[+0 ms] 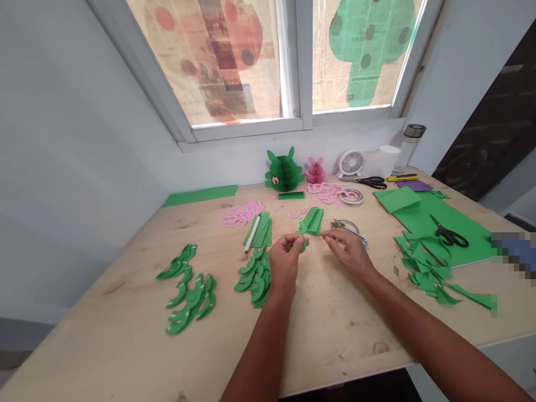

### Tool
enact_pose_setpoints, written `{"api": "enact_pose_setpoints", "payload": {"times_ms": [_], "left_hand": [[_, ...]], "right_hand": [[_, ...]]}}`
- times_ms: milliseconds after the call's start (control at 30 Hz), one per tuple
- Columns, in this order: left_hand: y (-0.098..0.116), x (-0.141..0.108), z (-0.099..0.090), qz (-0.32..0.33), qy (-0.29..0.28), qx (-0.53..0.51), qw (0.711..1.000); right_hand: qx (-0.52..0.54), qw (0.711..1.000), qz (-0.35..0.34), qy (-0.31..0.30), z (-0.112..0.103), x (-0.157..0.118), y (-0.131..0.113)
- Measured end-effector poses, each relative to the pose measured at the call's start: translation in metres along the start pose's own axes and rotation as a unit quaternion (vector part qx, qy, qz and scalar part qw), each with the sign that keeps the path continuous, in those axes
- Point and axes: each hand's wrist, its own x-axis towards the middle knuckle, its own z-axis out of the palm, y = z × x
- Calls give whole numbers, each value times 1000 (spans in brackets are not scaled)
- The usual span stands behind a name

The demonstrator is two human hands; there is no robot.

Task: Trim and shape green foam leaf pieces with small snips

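My left hand (285,261) is closed, its thumb and fingers pinching a small green paper piece (304,244). To its right, my right hand (350,251) has thumb and forefinger pressed together; whatever sits at the fingertips is too small to make out. Just beyond the hands lie folded green paper strips (313,220). A tape roll (350,225) and a slim tool with a blue end (363,240) lie behind my right hand. Beside my left wrist is a heap of curved green paper cutouts (256,278), partly hidden by it.
More green cutouts (190,296) lie at left. A white pen (252,234) rests on green strips. Pink cutouts (244,213), a green paper figure (285,172) and a small fan (351,163) stand farther back. At right are black scissors (450,233) and green scraps (427,268).
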Motion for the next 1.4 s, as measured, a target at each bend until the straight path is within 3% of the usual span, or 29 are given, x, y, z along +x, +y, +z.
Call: {"api": "enact_pose_setpoints", "payload": {"times_ms": [167, 367, 600, 1400], "left_hand": [[-2, -3, 3, 11, -27, 21, 999], [-2, -6, 7, 27, -35, 48, 998], [-4, -7, 7, 42, -40, 59, 997], [-4, -10, 9, -7, -79, 24, 997]], "right_hand": [[205, 977, 64, 2, -1, 0, -7], [287, 955, 67, -41, 4, -2, -11], [294, 952, 81, -30, 7, -3, -12], [274, 957, 83, -36, 8, -3, -8]]}}
